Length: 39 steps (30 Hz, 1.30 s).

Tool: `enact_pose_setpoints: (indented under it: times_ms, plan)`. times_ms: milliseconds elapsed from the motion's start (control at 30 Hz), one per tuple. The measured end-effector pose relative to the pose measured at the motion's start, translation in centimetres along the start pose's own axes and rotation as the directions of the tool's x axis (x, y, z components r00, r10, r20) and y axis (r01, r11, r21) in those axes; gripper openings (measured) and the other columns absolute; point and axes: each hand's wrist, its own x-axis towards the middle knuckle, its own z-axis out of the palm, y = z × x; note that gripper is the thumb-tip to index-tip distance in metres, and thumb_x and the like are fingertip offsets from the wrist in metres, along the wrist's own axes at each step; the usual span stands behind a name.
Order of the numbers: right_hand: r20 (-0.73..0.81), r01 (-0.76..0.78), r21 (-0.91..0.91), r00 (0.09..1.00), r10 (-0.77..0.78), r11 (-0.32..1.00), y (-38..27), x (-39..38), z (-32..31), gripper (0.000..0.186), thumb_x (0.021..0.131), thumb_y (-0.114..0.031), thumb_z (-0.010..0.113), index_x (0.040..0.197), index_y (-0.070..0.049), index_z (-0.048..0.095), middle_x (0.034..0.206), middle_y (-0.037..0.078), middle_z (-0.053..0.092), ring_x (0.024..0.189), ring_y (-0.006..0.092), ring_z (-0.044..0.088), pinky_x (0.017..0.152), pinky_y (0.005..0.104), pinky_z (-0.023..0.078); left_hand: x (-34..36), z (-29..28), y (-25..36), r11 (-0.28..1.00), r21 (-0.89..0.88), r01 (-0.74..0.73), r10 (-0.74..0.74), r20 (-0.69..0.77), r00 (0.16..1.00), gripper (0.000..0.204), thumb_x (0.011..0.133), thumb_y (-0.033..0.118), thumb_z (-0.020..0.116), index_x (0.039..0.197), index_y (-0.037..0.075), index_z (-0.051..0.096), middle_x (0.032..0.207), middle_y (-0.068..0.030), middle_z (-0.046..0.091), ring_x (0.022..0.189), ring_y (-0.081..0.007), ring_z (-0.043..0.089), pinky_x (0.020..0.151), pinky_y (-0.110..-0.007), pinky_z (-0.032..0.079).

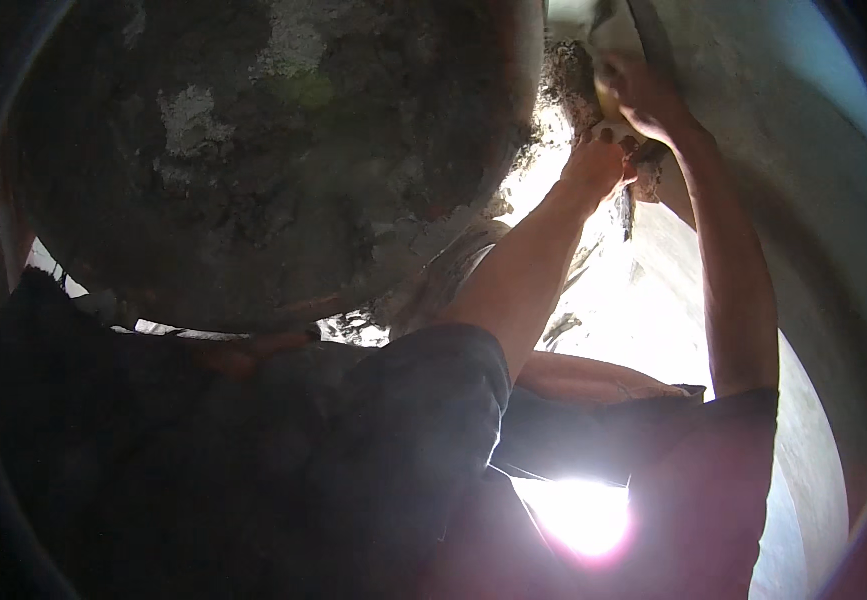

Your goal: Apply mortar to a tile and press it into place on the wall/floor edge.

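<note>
Both forearms are reaching up and away from the body toward the top centre of the view. The left hand [598, 160] is curling closed, fingers folded tight around something dark and crusted; what it grips cannot be told against the glare. The right hand [643, 100] is sitting just above and beside it, fingers bent and closed over a pale cloth-like wad [608, 45], pressing it toward the wall.

A thin dark tool [625, 205], possibly a blade or scraper, is hanging below the 2 hands. Its long axis is running near vertical, tip pointing down toward the person. It is lying directly under the left hand, touching or nearly touching it.

A large round crusted drum [253, 160] is filling the upper left, its rim just beside the left hand. A smooth grey curved wall [813, 200] is rising behind the right forearm.
</note>
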Motion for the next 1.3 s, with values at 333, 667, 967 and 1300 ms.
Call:
enact_pose_setpoints:
  times_ms: [333, 667, 967, 1300]
  plan:
    - [-0.003, 0.065, -0.052, 0.998, -0.066, 0.997, -0.8, 0.7, 0.1, 0.037, 0.092, -0.025, 0.054, 0.121, -0.002, 0.054, 0.102, 0.024, 0.063, 0.091, 0.0377, 0.062, 0.08, 0.0429, 0.049, 0.0, -0.7, 0.2, 0.993, 0.118, -0.01, 0.016, -0.045, 0.999, 0.051, 0.088, 0.04, 0.06, 0.13, 0.013, 0.049, 0.088, -0.0193, 0.066, 0.079, -0.0325, 0.066, 0.071, -0.044, 0.054]
    - [0.065, -0.046, -0.01, 0.997, 0.047, 0.999, 0.4, -0.3, 1.0, 0.038, 0.092, -0.031, 0.054, 0.122, -0.006, 0.054, 0.096, 0.022, 0.064, 0.086, 0.0372, 0.063, 0.077, 0.0459, 0.048, 0.4, 0.8, -0.8, 0.992, 0.116, -0.045, 0.048, -0.022, 0.999, 0.049, 0.091, 0.045, 0.053, 0.131, 0.017, 0.051, 0.096, -0.0162, 0.067, 0.075, -0.0334, 0.066, 0.068, -0.044, 0.053]
    - [-0.183, 0.053, 0.007, 0.982, -0.051, 0.999, 0.5, -0.6, 1.3, 0.038, 0.093, -0.03, 0.055, 0.124, -0.007, 0.054, 0.101, 0.021, 0.064, 0.088, 0.0366, 0.063, 0.077, 0.0427, 0.049, 1.4, 1.6, -1.7, 0.96, 0.226, -0.163, 0.193, -0.117, 0.974, 0.043, 0.09, 0.042, 0.056, 0.122, 0.013, 0.057, 0.081, -0.0128, 0.068, 0.07, -0.0312, 0.066, 0.065, -0.043, 0.054]
    - [-0.16, 0.034, -0.023, 0.986, -0.038, 0.999, -0.8, -1.2, 1.1, 0.031, 0.089, -0.024, 0.057, 0.115, -0.007, 0.057, 0.092, 0.021, 0.064, 0.082, 0.0393, 0.062, 0.075, 0.0467, 0.049, 0.4, 0.7, -0.9, 0.985, 0.159, -0.071, 0.075, -0.018, 0.997, 0.047, 0.088, 0.035, 0.061, 0.129, 0.014, 0.051, 0.087, -0.0132, 0.066, 0.074, -0.0295, 0.066, 0.064, -0.043, 0.054]
